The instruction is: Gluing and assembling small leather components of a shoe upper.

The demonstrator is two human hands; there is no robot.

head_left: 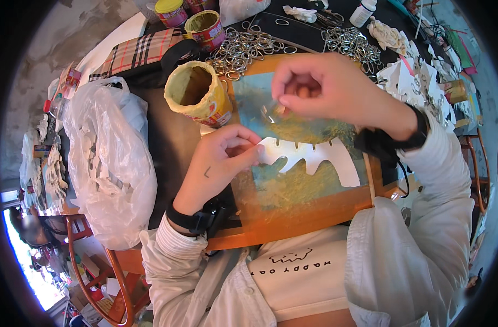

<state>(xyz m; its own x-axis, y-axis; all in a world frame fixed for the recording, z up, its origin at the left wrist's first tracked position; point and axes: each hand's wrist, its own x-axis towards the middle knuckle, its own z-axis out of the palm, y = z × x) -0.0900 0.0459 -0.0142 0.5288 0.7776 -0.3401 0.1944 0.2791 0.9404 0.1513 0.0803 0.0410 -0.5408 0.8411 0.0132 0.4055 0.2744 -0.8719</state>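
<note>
My left hand (228, 155) pinches the left end of a white cut-out piece (336, 162) between thumb and fingers. The piece has a scalloped lower edge and several short dark notches along its top edge. It lies over a worn blue-green mat (292, 188) smeared with yellowish residue. Above the piece my right hand (325, 87) is raised, its fingers curled into a pinch. A small shiny bit shows by those fingertips, but I cannot make out what they hold. Close to my left hand stands a yellow tub (219, 111) with a thick, crusted rim.
Metal rings (241, 52) lie heaped behind the mat, with another heap (352, 46) farther right. A plastic bag (110, 163) of white scraps fills the left side. At the back are a plaid pouch (134, 54) and a white bottle (362, 13). White offcuts (418, 82) pile up at right.
</note>
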